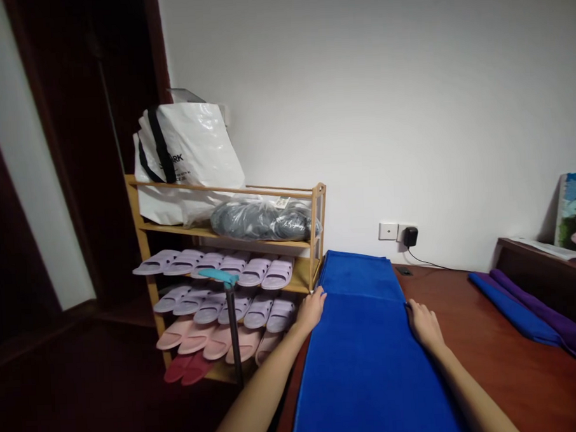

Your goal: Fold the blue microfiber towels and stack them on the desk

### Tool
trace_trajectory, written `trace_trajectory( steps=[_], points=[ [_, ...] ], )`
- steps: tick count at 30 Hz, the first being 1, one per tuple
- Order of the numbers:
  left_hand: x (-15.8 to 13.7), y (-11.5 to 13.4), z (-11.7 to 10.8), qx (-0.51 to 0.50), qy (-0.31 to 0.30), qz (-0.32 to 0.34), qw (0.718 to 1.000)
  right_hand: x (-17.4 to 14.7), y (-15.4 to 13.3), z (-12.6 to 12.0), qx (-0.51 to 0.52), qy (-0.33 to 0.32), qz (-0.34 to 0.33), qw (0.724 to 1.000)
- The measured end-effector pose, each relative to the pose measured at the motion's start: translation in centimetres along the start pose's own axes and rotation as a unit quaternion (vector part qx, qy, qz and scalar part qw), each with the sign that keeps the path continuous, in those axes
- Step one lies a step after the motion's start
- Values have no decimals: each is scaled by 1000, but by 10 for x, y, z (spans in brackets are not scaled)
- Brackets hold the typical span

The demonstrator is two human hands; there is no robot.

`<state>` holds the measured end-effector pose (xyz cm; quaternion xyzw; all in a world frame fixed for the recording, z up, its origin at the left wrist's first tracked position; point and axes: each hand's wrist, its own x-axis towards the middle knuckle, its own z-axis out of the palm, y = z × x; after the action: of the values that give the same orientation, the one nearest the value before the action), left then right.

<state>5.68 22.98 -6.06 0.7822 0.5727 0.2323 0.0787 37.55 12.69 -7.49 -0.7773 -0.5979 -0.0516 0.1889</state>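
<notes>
Cloth (361,365), long and blue, lies between my two hands on the reddish-brown tabletop (464,316), as I read it remotely through the head camera. My left hand (312,312) meets its left edge and my right hand (424,326) its right edge, roughly level with each other, which I judge keeps the strip straight across its width. The fingers curl in at those edges, but with the tips partly hidden I cannot tell whether either grip is pinched tight or merely resting there. Just beyond my grip a line crosses the fabric; fold edge or crease, I cannot say. Well to the right of my right hand, a second blue cloth (516,311) and a purple cloth (543,313) lie side by side, probably set there to leave working room. Beyond that hand, a black adapter (410,237) sits in its socket, its cable trailing clear of the fabric. Left of my left hand, the shoe rack (318,202) holds lilac slippers (275,274) in rows above pink slippers (217,342), perhaps sorted by colour so that pairs are easily found
</notes>
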Motion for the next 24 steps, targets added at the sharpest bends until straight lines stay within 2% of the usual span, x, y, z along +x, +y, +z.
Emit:
trace_trajectory(
  steps=[6,12,20,24],
  points=[
    [-10,4,-7,9,2,12,1000,-11,-3,-6,-23,-2,-3,1000],
    [-35,4,-14,7,-2,27,1000,-35,0,-15,-38,-22,-38,998],
    [-92,2,-38,-3,3,70,998,-102,6,-35,-28,-26,-67,997],
    [-127,2,-48,10,22,108,994,-141,13,-37,-16,1,-62,998]
  ],
)
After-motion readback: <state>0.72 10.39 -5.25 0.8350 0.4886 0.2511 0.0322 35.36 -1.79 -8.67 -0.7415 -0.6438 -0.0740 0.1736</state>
